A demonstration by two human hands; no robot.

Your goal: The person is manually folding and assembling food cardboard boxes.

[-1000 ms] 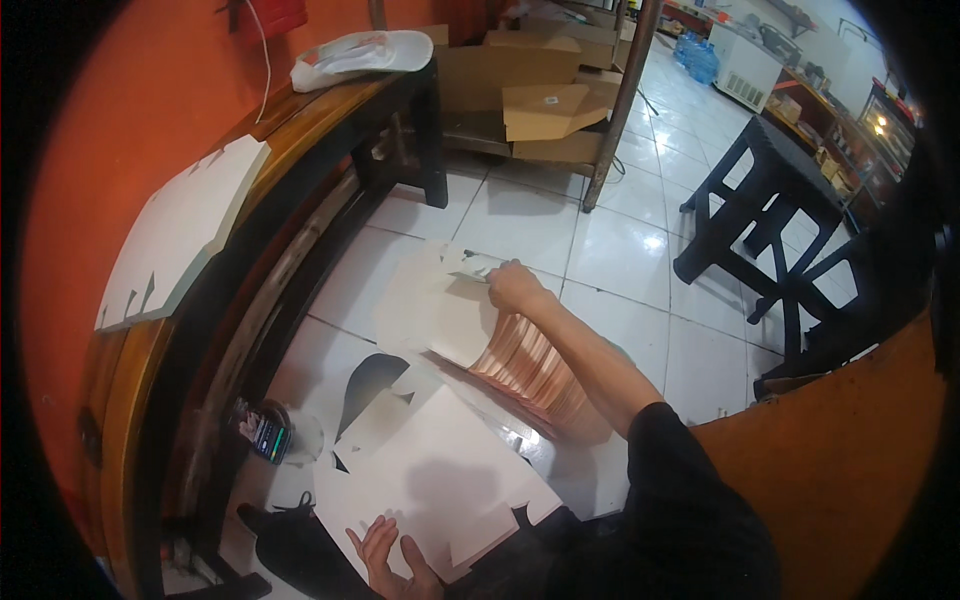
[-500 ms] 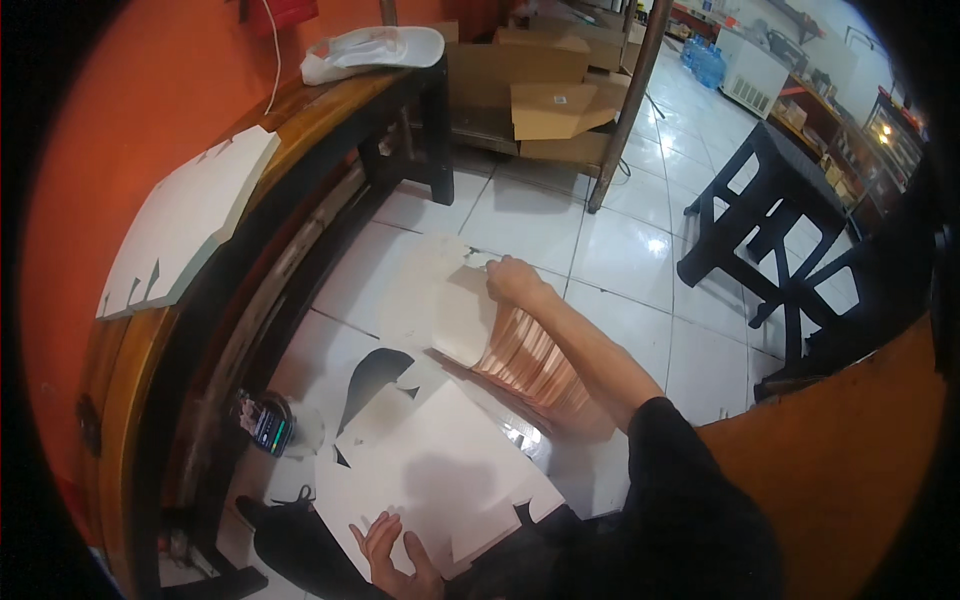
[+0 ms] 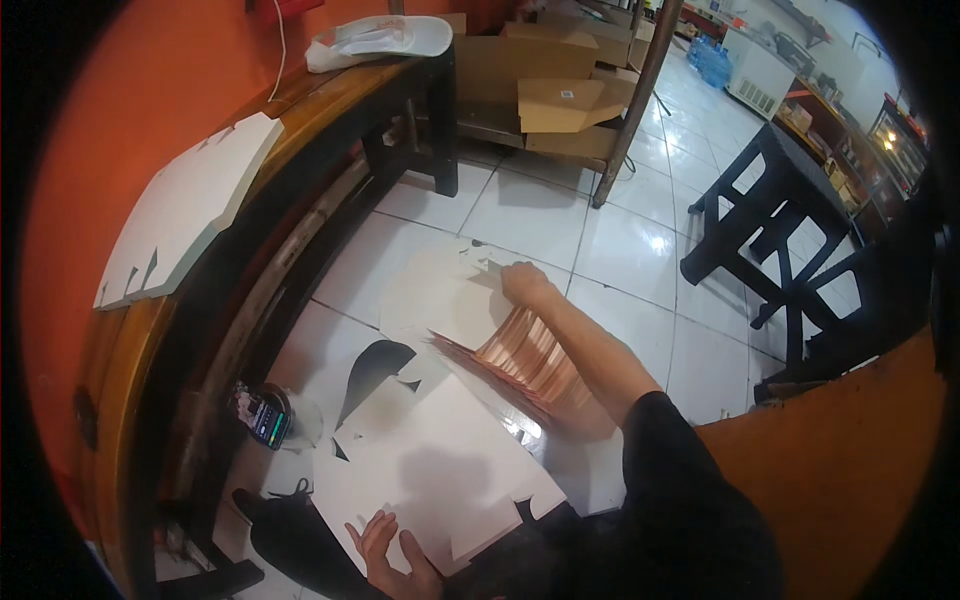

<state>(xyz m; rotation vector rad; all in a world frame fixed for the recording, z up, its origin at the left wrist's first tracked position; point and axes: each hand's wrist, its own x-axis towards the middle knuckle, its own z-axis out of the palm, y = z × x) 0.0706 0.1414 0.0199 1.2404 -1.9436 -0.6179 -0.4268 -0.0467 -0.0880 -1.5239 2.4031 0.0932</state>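
A white die-cut cardboard sheet with notches lies across my lap, with a dark shadow on it. My left hand is at its near edge, fingers spread and gripping nothing. Farther ahead, my right hand is closed at the far end of a bent stack of copper-brown sheets. Its fingers seem to pinch the edge of a sheet, though they are partly hidden. More white cut cardboard lies flat on the floor just left of that hand.
A wooden bench along the orange wall holds a stack of white cut boards and a white cap. A phone leans by the bench. Cardboard boxes sit on a rack; a black stool stands right.
Beside my right hand, the raised white panel has dropped out of sight, showing more of the brown stack and the white pieces on the floor. My left hand stays nearly still.
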